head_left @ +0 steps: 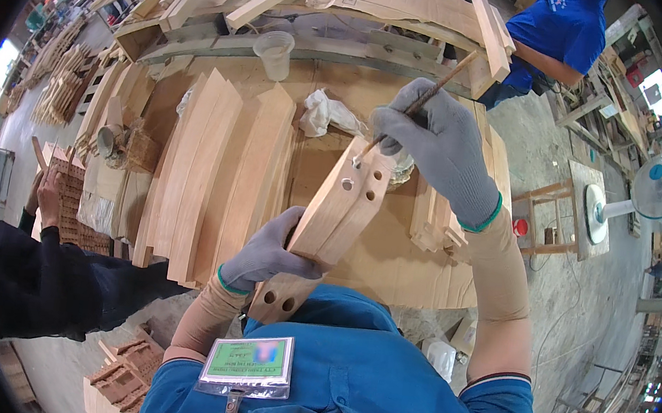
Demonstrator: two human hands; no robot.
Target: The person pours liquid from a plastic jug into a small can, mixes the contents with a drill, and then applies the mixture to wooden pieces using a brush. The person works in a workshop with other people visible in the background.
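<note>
My left hand (271,252), in a grey knit glove, is wrapped round a pale wooden block (330,218) with several round holes in its upper end. My right hand (440,145), gloved alike, pinches a thin wooden stick (449,76). The stick's lower tip reaches one of the holes, where some white paste-like stuff shows on the rim. Below my left hand, a wooden end with two dark holes (276,300) juts out near my body. Whether it belongs to the held block I cannot tell.
Long wooden pieces (207,171) lie on the cardboard-covered table, left of the block. Beyond are a crumpled white cloth (329,115) and a translucent plastic cup (273,54). More wood (434,216) lies at right. A dark-clothed person (60,284) works at left; another in blue (559,33) stands far right.
</note>
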